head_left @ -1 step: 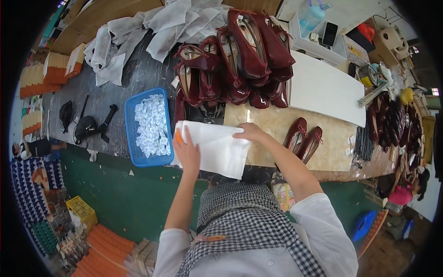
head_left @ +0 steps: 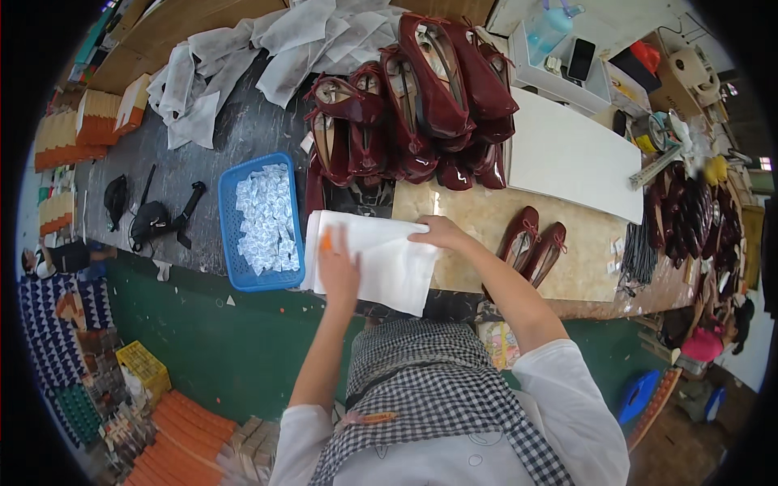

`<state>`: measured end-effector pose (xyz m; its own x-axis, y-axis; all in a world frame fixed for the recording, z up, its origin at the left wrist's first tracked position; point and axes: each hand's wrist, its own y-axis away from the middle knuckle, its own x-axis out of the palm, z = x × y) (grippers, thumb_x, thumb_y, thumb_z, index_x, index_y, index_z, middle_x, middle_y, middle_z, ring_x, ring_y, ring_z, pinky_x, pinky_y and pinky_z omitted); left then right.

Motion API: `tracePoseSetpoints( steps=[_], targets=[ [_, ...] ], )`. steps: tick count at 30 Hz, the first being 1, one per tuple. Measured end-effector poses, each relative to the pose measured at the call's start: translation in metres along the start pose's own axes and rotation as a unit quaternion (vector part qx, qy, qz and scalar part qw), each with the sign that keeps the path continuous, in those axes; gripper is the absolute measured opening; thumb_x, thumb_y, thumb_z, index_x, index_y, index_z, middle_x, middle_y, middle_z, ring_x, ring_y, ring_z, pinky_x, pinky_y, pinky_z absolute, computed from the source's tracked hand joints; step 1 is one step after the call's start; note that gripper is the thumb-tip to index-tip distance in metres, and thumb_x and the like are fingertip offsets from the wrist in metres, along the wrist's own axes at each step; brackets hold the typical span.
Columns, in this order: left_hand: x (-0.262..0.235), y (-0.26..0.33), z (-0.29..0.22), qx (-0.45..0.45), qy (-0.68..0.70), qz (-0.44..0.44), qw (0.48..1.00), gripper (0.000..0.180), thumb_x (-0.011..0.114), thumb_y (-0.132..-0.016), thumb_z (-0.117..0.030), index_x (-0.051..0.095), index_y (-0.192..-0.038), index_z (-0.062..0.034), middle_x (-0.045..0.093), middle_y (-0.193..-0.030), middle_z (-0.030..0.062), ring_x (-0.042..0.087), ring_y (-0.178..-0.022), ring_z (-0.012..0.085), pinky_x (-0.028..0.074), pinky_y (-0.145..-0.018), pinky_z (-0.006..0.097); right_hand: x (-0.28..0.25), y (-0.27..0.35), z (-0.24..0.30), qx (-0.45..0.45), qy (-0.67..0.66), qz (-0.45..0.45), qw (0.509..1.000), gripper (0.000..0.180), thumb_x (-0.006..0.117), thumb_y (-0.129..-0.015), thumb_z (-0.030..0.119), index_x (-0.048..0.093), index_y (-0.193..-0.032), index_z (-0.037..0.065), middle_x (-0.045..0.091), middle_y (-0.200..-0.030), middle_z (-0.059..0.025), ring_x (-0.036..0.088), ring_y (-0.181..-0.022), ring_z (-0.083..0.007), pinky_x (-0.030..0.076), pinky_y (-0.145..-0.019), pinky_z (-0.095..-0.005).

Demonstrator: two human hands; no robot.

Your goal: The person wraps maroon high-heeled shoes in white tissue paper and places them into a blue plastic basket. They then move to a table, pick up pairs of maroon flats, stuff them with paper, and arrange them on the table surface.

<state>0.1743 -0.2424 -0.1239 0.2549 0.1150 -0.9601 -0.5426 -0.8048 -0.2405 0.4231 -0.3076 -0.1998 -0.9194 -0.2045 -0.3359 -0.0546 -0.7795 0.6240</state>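
Observation:
A stack of white sheets point(head_left: 393, 263), thin and cloth-like or papery, lies at the table's front edge before me. My left hand point(head_left: 340, 271) rests on its left part with fingers stretched out, slightly blurred; something orange covers one fingertip. At the upper right corner, my right hand point(head_left: 440, 232) pinches the stack's edge. Beside the left hand stands a blue plastic basket point(head_left: 229, 263) holding many small whitish packets point(head_left: 267, 219). A pair of dark red ballet flats point(head_left: 519, 239) with bows sits right of the sheets, near my right forearm.
Behind the sheets rises a heap of glossy dark red flats point(head_left: 438, 89). Crumpled white sheets point(head_left: 296, 44) lie at the back left, a black bag with straps point(head_left: 151, 220) at the left. A white box lid point(head_left: 575, 154) and a tray with a phone point(head_left: 579, 60) are at right.
My left hand has slid a little to the right and inward over the white sheets. The right hand keeps its place at the corner.

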Motion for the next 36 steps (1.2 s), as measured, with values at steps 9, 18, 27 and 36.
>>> tracePoseSetpoints(
  steps=[9, 18, 27, 36],
  targets=[
    [0.027, 0.029, -0.088, -0.088, 0.269, 0.231, 0.931, 0.042, 0.070, -0.077, -0.042, 0.063, -0.094, -0.0039, 0.066, -0.073, 0.0132, 0.065, -0.069, 0.0321, 0.051, -0.062, 0.039, 0.072, 0.095, -0.073, 0.073, -0.418, -0.015, 0.906, 0.034, 0.044, -0.098, 0.024, 0.053, -0.125, 0.005, 0.063, -0.108, -0.0096, 0.064, -0.090, -0.0204, 0.053, -0.077, -0.0320],
    [0.036, 0.020, -0.076, -0.121, 0.308, 0.351, 0.876, 0.039, 0.067, -0.079, -0.038, 0.064, -0.079, 0.0017, 0.067, -0.071, 0.0154, 0.065, -0.064, 0.0291, 0.051, -0.061, 0.038, 0.108, 0.127, -0.048, -0.028, -0.382, -0.060, 0.922, 0.042, 0.050, -0.093, 0.010, 0.046, -0.135, 0.006, 0.056, -0.123, -0.0093, 0.057, -0.100, -0.0163, 0.049, -0.078, -0.0267],
    [0.072, 0.028, -0.038, -0.171, 0.441, 0.410, 0.780, 0.036, 0.063, -0.085, -0.033, 0.066, -0.080, 0.0029, 0.062, -0.061, 0.0109, 0.059, -0.057, 0.0175, 0.047, -0.057, 0.031, 0.085, 0.141, -0.077, 0.039, -0.351, -0.128, 0.927, 0.037, 0.051, -0.094, 0.013, 0.052, -0.131, 0.011, 0.059, -0.118, -0.0036, 0.060, -0.093, -0.0128, 0.049, -0.079, -0.0256],
    [0.018, -0.001, 0.022, -0.252, 0.506, 0.212, 0.797, 0.033, 0.060, -0.089, -0.028, 0.065, -0.094, 0.0038, 0.063, -0.074, 0.0017, 0.052, -0.068, 0.0094, 0.043, -0.059, 0.028, 0.078, 0.168, -0.005, -0.023, -0.272, -0.342, 0.899, 0.031, 0.048, -0.094, 0.006, 0.056, -0.123, 0.002, 0.062, -0.106, -0.0075, 0.060, -0.091, -0.0127, 0.048, -0.077, -0.0236]
  ],
)
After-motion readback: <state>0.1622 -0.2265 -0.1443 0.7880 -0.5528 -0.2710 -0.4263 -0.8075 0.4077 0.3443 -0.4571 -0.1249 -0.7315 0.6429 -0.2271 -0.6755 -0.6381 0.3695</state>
